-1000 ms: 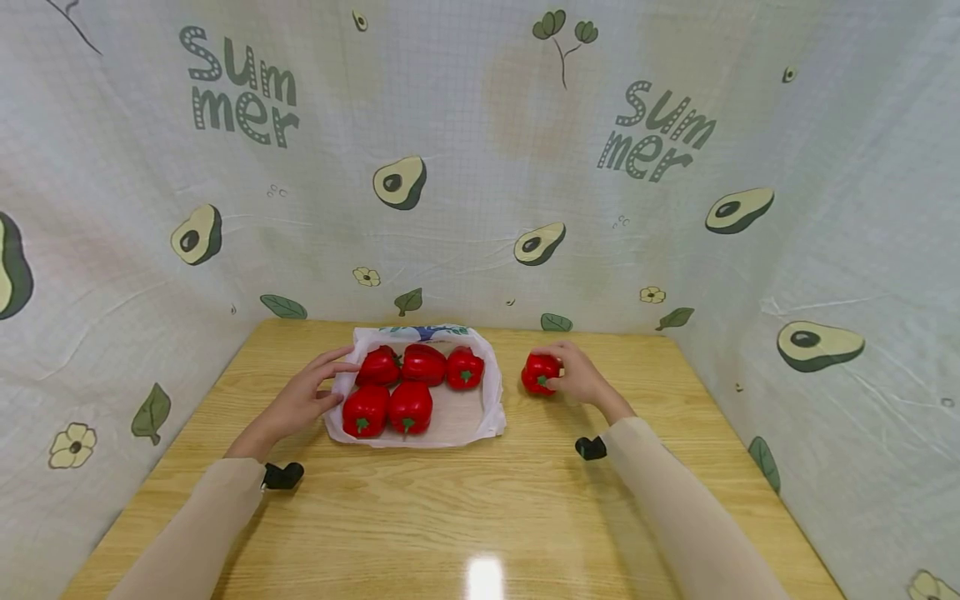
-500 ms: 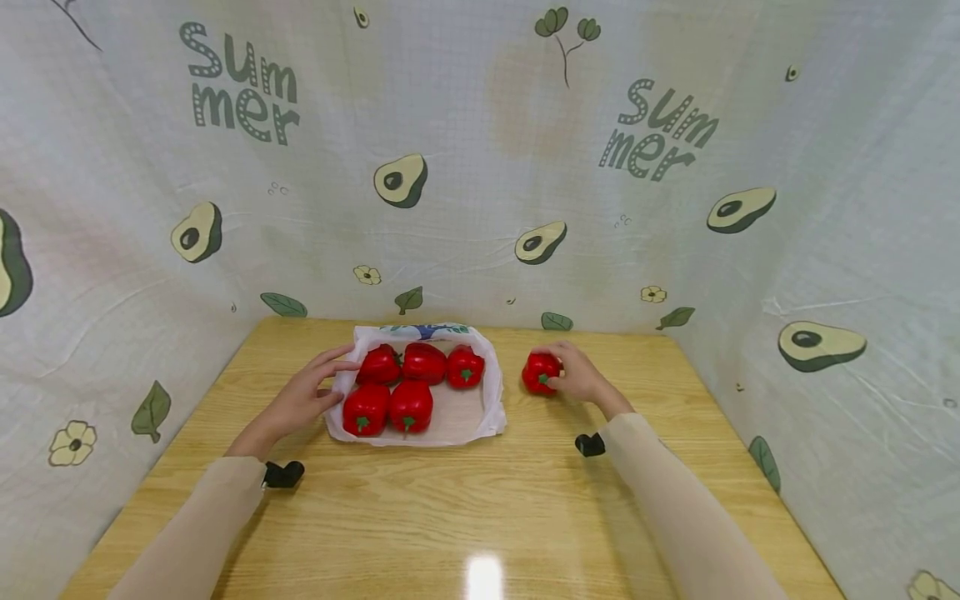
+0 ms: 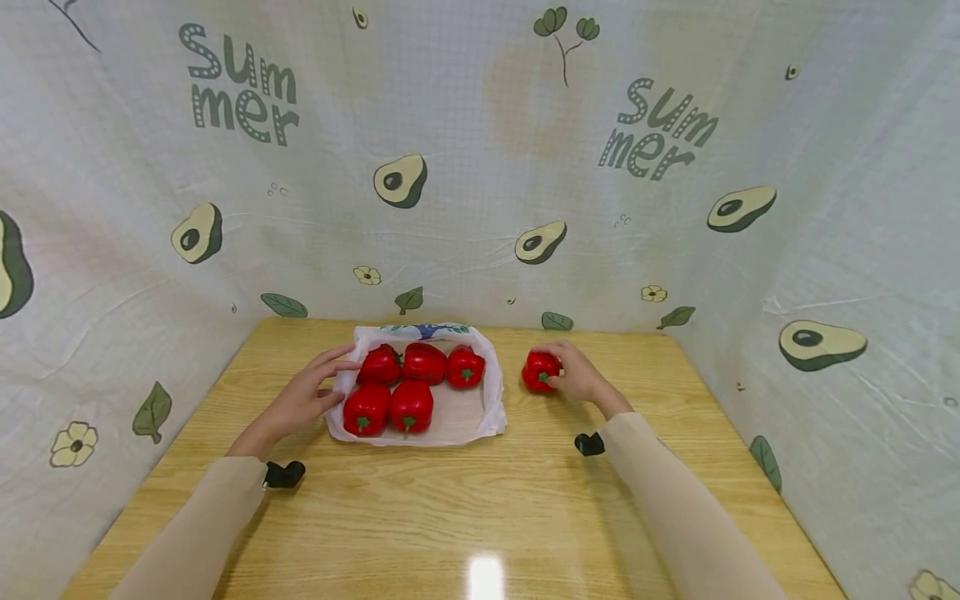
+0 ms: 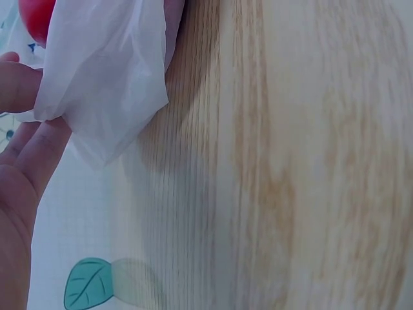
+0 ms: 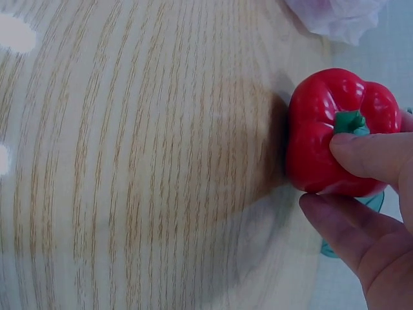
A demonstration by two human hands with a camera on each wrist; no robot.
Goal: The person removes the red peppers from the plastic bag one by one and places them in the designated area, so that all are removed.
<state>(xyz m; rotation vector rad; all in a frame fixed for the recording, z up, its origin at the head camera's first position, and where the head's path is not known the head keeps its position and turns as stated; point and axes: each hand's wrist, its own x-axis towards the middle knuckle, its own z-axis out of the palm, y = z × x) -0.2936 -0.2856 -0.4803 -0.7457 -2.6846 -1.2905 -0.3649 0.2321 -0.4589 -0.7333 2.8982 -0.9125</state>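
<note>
On the table's right side, my right hand (image 3: 576,373) grips a glossy red bell pepper (image 3: 537,375). In the right wrist view, the thumb (image 5: 371,155) presses beside the pepper's green stem (image 5: 350,121) and other fingers lie along its side. An open white plastic bag (image 3: 491,400) lies left of it, with several more red bell peppers (image 3: 411,408) inside, two in the front row and three behind. My left hand (image 3: 300,400) touches the bag's left rim, fingers extended and spread. The left wrist view shows its fingers (image 4: 45,152) against the thin plastic (image 4: 116,77).
Both hands and the bag are on a light wooden table (image 3: 420,517). A white cloth (image 3: 480,192) printed with avocados and leaves hangs behind it and at both sides. Inside the bag, bare bottom shows at the front right.
</note>
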